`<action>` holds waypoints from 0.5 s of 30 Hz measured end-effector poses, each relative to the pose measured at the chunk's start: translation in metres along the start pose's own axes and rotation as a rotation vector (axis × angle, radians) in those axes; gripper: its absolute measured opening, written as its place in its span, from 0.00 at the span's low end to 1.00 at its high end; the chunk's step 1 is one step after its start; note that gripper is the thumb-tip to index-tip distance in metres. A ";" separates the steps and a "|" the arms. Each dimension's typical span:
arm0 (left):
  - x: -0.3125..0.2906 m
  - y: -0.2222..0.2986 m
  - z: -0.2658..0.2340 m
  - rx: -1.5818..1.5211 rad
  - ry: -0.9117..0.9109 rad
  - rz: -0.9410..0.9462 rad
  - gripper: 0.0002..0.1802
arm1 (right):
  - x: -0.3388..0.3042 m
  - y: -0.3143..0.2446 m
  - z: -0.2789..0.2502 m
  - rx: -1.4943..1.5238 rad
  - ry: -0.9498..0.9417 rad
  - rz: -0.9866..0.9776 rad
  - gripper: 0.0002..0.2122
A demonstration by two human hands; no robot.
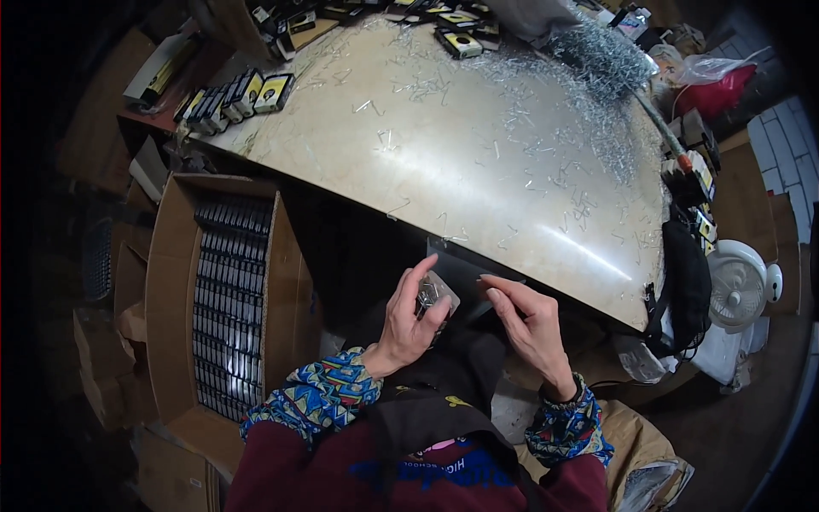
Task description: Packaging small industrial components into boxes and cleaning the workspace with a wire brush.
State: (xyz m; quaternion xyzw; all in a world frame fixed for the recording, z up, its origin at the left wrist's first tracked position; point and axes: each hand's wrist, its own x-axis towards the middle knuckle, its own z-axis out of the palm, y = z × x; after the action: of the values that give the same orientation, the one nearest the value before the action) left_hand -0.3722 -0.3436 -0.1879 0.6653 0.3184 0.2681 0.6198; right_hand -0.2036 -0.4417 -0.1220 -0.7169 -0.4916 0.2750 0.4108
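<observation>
Left hand (pixel 408 328) clamps its fingers on a small clear plastic box (pixel 443 293) of silvery metal pieces (pixel 426 296), probably preventing spills; right hand (pixel 533 324) nearby, pinch unclear.

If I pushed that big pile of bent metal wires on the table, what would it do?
The wire pile would probably shift as a springy clump, because its bent pieces look tangled. Loose wires nearby might slide easily, since the tabletop looks smooth and shiny.

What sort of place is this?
Perhaps a small packing workshop: a heap of small metal pieces on the worktable, a cardboard carton holding rows of packs, and black-and-yellow boxes lined up nearby.
</observation>
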 end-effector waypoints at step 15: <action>0.051 0.038 0.014 0.536 -0.081 0.666 0.56 | 0.038 0.006 -0.034 -0.234 0.315 -0.060 0.06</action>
State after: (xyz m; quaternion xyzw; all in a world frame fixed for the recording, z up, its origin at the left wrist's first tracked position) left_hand -0.3251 -0.3147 -0.1530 0.8792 0.1199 0.3351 0.3167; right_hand -0.1597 -0.4181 -0.1092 -0.7790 -0.4711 0.0879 0.4044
